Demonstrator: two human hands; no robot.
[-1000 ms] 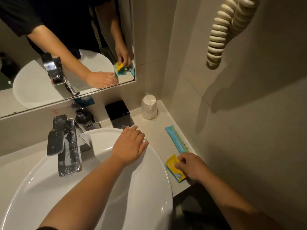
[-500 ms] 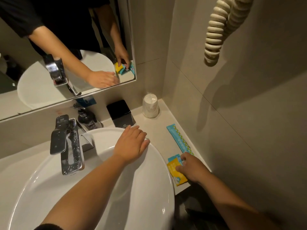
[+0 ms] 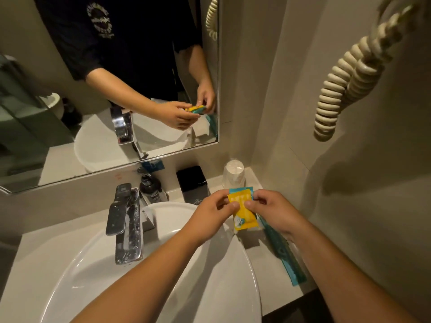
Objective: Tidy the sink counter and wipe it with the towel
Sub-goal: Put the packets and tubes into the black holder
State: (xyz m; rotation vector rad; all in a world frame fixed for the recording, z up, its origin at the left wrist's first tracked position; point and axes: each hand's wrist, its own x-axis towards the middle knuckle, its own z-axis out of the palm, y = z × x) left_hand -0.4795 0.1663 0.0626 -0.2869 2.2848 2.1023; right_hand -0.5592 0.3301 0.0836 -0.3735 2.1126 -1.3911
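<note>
Both hands hold a small stack of packets above the counter's right side: a yellow packet (image 3: pixel 242 212) on top and a teal packet (image 3: pixel 240 190) showing behind its upper edge. My left hand (image 3: pixel 213 216) pinches the stack's left edge and my right hand (image 3: pixel 274 212) pinches its right edge. A long teal packet (image 3: pixel 285 255) lies flat on the beige counter (image 3: pixel 258 241) along the right wall, partly under my right wrist. No towel is in view.
The white basin (image 3: pixel 163 276) fills the lower middle, with a chrome tap (image 3: pixel 126 220) at its back. Behind it stand a pump bottle (image 3: pixel 150 186), a black box (image 3: pixel 192 183) and a wrapped cup (image 3: pixel 234 174) in the corner. A coiled cord (image 3: pixel 338 89) hangs on the right wall.
My right hand lifted the yellow and teal packets off the counter. My left hand left the basin rim and joined it on the packets. The view tilted upward.
</note>
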